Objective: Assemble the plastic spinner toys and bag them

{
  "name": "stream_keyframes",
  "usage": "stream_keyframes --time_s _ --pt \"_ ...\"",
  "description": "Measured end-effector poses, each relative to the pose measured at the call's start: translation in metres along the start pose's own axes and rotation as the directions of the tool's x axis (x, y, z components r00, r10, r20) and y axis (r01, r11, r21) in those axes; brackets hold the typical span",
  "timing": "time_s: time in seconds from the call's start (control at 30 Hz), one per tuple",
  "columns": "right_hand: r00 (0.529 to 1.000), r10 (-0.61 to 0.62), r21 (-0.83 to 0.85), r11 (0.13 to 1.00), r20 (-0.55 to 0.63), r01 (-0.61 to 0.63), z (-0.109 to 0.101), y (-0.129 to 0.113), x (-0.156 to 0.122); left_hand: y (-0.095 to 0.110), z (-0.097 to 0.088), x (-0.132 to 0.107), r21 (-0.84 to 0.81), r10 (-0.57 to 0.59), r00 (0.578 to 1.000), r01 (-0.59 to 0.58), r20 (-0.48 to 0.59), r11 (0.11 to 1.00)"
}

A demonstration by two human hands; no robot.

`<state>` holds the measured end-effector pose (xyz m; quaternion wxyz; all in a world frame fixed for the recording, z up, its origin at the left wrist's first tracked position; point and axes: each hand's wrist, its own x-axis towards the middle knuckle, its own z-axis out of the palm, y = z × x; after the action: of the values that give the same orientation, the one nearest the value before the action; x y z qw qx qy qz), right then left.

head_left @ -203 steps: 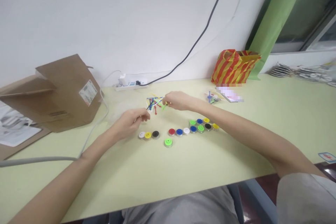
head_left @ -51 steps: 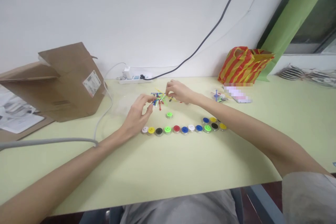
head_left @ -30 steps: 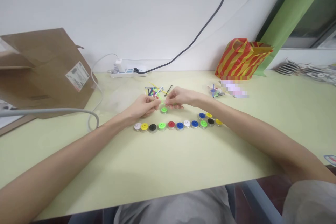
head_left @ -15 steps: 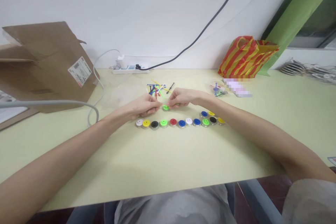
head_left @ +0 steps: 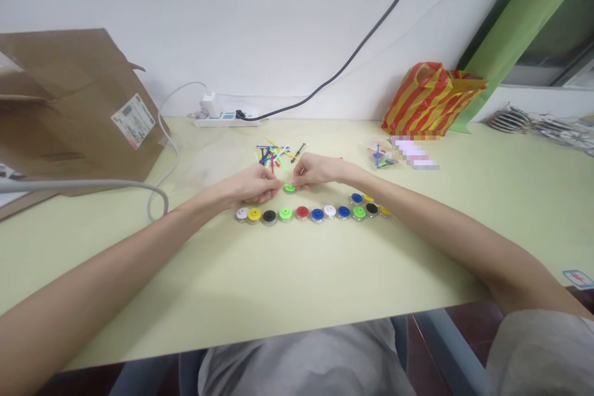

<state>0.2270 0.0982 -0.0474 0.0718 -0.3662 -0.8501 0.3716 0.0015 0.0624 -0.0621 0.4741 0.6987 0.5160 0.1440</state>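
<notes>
My hands meet at the middle of the pale green table. My left hand and my right hand pinch a thin pale plastic stick, too small to see well. Just below their fingertips sits a lime-green disc on a clear base, apart from the row. A curved row of several coloured discs runs just in front of my hands. Behind them lies a loose pile of thin coloured plastic sticks, with a black stick beside it.
A brown cardboard package stands at the left, with a grey cable in front. A power strip sits against the wall. At the right are a small plastic bag of pieces and a red-yellow striped bag.
My hands have moved from the stick pile toward the lime-green disc and closer together. That disc now sits beneath my fingertips. The view has tilted slightly.
</notes>
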Motion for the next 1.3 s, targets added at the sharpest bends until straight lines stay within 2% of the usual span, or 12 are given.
stream_keyframes --time_s 0.13,0.23,0.3,0.43,0.5,0.7,0.83,1.03,1.1,1.17,1.3 --pt "0.988 -0.15 -0.12 0.982 -0.039 0.144 0.001 -0.003 -0.002 0.0 0.0 -0.002 -0.01 0.014 1.0 -0.014 0.0 1.0" --pt "0.959 -0.271 -0.232 0.941 -0.077 0.247 0.004 -0.009 -0.005 0.0 0.001 -0.006 -0.002 0.014 1.0 -0.014 0.002 1.0" --pt "0.947 -0.317 -0.324 0.903 -0.058 0.282 0.006 -0.013 -0.007 0.0 0.001 -0.008 0.0 0.034 0.999 -0.034 0.018 0.999" --pt "0.941 -0.337 -0.591 0.761 -0.009 0.267 0.011 -0.018 -0.009 -0.004 0.001 -0.011 -0.037 0.112 0.992 -0.11 0.052 0.993" --pt "0.941 -0.337 -0.671 0.698 -0.002 0.249 0.012 -0.019 -0.01 -0.006 0.001 -0.011 -0.059 0.128 0.99 -0.125 0.051 0.99" --pt "0.932 -0.358 -0.8 0.543 0.056 0.256 0.012 -0.028 -0.014 -0.005 0.005 -0.01 -0.126 0.067 0.997 -0.072 -0.038 0.989" --pt "0.923 -0.376 -0.829 0.487 0.086 0.276 0.01 -0.034 -0.015 -0.004 0.007 -0.011 -0.157 0.05 0.996 -0.061 -0.072 0.986" --pt "0.923 -0.361 -0.839 0.454 0.135 0.3 0.009 -0.035 -0.011 -0.004 0.007 -0.01 -0.153 0.056 0.996 -0.067 -0.072 0.986" --pt "0.926 -0.352 -0.833 0.467 0.134 0.298 0.004 -0.038 -0.016 -0.003 0.008 -0.011 -0.153 0.062 0.996 -0.071 -0.069 0.986" --pt "0.93 -0.359 -0.807 0.527 0.075 0.268 -0.007 -0.046 -0.028 0.0 0.008 -0.013 -0.152 0.068 0.995 -0.078 -0.069 0.985" --pt "0.933 -0.326 -0.706 0.697 -0.153 0.128 -0.039 -0.066 -0.061 0.005 0.008 -0.015 -0.167 0.044 0.995 -0.059 -0.088 0.984"
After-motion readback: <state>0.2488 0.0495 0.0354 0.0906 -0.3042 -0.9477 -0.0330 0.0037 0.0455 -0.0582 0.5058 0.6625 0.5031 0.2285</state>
